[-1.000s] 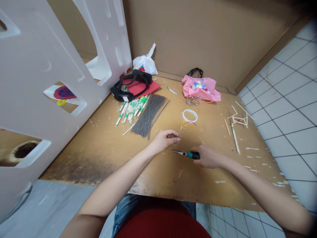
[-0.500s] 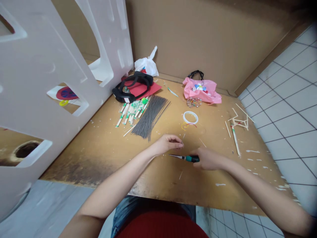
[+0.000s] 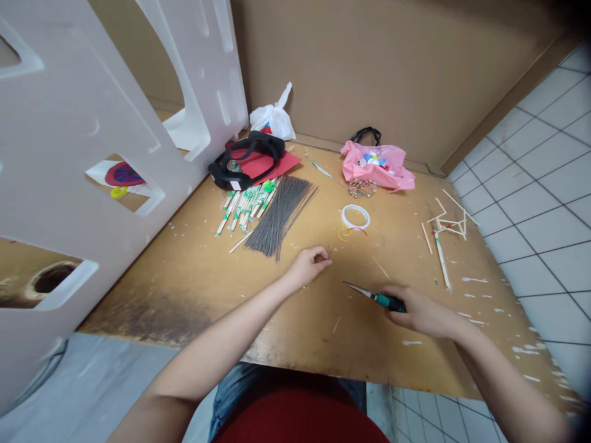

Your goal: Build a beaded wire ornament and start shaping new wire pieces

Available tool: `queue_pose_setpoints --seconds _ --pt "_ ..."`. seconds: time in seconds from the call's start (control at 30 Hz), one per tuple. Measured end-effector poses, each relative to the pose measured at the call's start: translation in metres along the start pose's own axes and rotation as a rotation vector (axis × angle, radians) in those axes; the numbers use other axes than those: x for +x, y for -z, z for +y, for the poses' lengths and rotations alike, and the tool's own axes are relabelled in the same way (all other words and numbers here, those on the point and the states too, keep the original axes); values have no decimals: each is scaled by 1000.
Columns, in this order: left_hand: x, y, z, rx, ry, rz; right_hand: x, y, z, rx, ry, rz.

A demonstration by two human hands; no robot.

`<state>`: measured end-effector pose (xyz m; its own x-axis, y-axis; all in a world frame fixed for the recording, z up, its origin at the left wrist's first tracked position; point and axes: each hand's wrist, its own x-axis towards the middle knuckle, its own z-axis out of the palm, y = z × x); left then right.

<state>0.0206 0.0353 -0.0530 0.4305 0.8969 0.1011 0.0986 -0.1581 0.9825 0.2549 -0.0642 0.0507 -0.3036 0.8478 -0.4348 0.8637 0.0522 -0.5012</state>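
Across the head view, a brown, white-smeared tabletop (image 3: 277, 326) lies before a plain panel (image 3: 369, 74), square pale tiles (image 3: 545, 234) to the right. Straight grey wires (image 3: 279, 215) fan out left of a smooth white ring (image 3: 344, 218). Mid-table, the left hand (image 3: 310, 266), fingers curled, pinches a thin dark strand (image 3: 330, 252); the right hand (image 3: 418, 311) grasps slim-nosed pliers (image 3: 382, 300), tip pointing left.

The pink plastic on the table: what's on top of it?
Small white, blue and red pieces rest on the pink plastic. Anything beneath them or within its folds is covered.
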Motion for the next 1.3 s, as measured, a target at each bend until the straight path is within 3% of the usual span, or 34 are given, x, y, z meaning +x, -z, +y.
queue_pose_setpoints --seconds 0.13,0.27,0.57,0.67,1.03,1.3 --pt "-1 -2 -10 93 -17 32 -6 3 6 12 -1 16" --pt "0 -1 -7 115 -19 1 -6 3 10 40 -22 46" --pt "1 2 8 -433 303 -76 -3 3 14 89 -34 51" --pt "1 5 12 -506 342 -84 0 3 16 127 -28 59" --pt "2 7 11 -431 226 -74 19 -2 17 215 -30 132" --pt "2 5 1 46 -79 -11 20 -2 21 221 -30 166"
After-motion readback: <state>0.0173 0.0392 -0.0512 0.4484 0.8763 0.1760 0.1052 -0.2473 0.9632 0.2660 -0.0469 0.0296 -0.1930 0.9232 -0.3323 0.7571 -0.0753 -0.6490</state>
